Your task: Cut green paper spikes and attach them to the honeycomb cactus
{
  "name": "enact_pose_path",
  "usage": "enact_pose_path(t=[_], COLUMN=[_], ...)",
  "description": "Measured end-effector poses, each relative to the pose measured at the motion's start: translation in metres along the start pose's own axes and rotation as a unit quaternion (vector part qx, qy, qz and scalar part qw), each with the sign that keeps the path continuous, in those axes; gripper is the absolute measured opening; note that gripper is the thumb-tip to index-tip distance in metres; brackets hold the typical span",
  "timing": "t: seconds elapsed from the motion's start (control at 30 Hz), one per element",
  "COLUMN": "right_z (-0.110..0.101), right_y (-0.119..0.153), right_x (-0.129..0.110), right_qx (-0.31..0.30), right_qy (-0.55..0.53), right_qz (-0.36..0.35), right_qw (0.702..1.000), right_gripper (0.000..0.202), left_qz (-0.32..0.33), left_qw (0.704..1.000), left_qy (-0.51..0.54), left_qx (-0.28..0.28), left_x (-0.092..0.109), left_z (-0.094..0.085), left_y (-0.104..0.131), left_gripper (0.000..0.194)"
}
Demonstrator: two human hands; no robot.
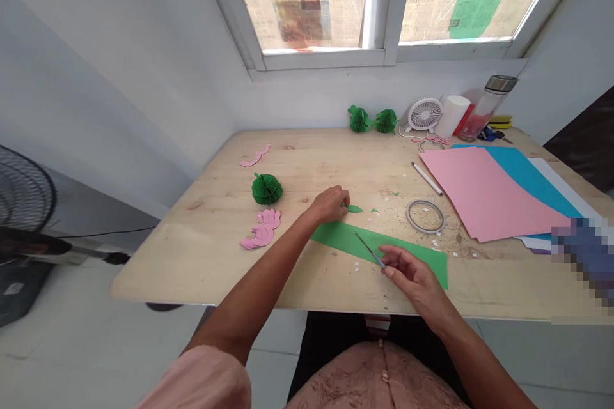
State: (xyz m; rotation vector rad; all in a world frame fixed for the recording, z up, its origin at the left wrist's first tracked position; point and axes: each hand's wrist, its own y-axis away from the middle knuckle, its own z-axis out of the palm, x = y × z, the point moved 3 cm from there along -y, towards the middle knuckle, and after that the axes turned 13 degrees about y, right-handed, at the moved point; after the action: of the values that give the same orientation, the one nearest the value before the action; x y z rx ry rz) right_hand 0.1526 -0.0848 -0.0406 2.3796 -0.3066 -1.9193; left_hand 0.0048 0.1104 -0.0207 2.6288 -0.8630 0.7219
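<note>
One pleated green ball (267, 190), seemingly finished, sits left of your left hand (330, 203); pink scalloped cut-outs (261, 229) nearer you, overlapping, uncountable. Your left fingers bunch at one green leaf cut-out (355, 209); pinched or merely touched, can't tell. Two similar balls (359, 120) beyond. Between your hands, running beneath the right: one green strip (338, 236), apparently mostly left to work. Your right hand (411, 273) grips one slim pointed tool (367, 246); one grey ring (425, 231) beyond it.

Head-worn view, forward and down
</note>
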Motion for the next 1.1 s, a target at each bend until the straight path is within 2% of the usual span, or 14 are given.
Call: enact_pose_path(t=[0.23, 0.4, 0.7, 0.8, 0.97, 1.1], right_z=[-0.003, -0.002, -0.003, -0.003, -0.002, 0.009], right_y=[-0.002, -0.003, -0.006, -0.007, -0.001, 0.000], right_x=[0.002, 0.005, 0.003, -0.001, -0.015, -0.015], right_qx=[0.031, 0.034, 0.038, 0.032, 0.011, -0.024], right_qy=[-0.024, -0.034, -0.088, -0.123, -0.199, -0.229], right_qz=[0.028, 0.028, 0.034, 0.026, -0.006, 0.039], right_qw=[0.999, 0.998, 0.995, 0.992, 0.980, 0.972], right_gripper=[0.043, 0.043, 0.040, 0.037, 0.036, 0.034], left_qz=[-0.011, -0.023, -0.042, -0.043, -0.036, -0.025], left_qw=[1.000, 0.999, 0.988, 0.976, 0.933, 0.890], left_qy=[0.016, 0.037, 0.132, 0.195, 0.334, 0.436], left_qx=[0.002, 0.001, 0.063, 0.091, 0.125, 0.135], left_x=[-0.004, -0.002, -0.004, -0.004, 0.004, 0.018], left_z=[0.001, -0.001, 0.005, 0.005, 0.008, 0.014], left_y=[0.002, -0.001, 0.008, 0.015, 0.035, 0.055], left_gripper=[0.028, 0.015, 0.021, 0.023, 0.009, 0.019])
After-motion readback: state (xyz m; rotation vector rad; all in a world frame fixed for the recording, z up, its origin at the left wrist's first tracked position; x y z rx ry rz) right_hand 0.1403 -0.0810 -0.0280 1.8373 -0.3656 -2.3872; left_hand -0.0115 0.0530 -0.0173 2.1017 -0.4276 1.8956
